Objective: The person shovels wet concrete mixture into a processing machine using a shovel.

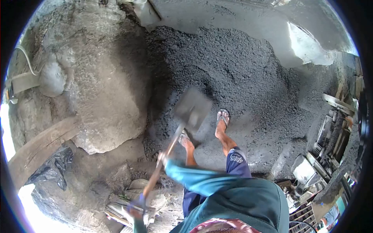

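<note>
A shovel (193,108) slants across the view, its flat grey blade low over the dark, crumbly material (237,62) and near my feet. My right hand (161,159), at the end of a teal sleeve that crosses my body, is closed around the middle of the wooden shaft. Farther back, my left hand (136,211) grips the handle end at the lower left. Both hands and the handle are smeared by motion. Nothing heaped shows on the blade. My feet, in sandals (223,113), stand on the grey ground just beside the blade.
A large pale boulder-like mass (107,89) rises on the left. Below it are a wooden beam (44,143) and a crumpled black plastic sheet (54,167). Grey-coated boards and scrap (328,136) line the right side. A bright opening (307,44) shows at upper right.
</note>
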{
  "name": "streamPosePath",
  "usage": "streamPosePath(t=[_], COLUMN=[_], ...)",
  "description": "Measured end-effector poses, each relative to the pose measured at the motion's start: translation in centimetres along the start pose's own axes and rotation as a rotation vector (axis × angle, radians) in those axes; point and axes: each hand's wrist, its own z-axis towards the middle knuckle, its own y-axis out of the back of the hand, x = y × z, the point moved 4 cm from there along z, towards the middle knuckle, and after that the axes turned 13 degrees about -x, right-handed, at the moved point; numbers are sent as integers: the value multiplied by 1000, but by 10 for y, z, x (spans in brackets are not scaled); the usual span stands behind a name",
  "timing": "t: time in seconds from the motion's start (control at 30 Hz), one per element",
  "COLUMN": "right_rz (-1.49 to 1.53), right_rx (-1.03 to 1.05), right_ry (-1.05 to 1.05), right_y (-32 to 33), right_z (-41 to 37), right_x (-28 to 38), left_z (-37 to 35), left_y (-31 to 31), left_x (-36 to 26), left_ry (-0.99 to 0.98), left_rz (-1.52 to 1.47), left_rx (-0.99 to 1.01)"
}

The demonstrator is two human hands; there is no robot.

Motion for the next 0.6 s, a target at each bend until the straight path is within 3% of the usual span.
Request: streamPosePath(t=[0.1,0.13,0.17,0.23,0.27,0.33,0.47,0.5,0.6], right_rz=[251,299,322,312,300,276,369,379,520], right_rx=[81,80,60,-5,-42,-106,-54,-98,-118], right_ry=[126,150,197,261,288,291,372,426,525], right_y=[24,33,40,58,66,85,128,137,184], right_z=[76,74,73,70,66,48,-29,-89,-146], right_x=[201,257,285,276,263,247,211,211,206], left_z=[-37,-47,-49,-13,-26,-45,-27,-34,-41], left_y=[-173,-211,-221,-186,-174,-147,-95,-92,-91], left_x=[30,53,63,92,98,112,128,124,124], left_ry=[-72,-302,-273,-226,-264,-141,-145,-132,-17], left_rz=[24,59,34,20,47,62,78,94,229], left_rx=[60,71,80,81,40,89,62,76,281])
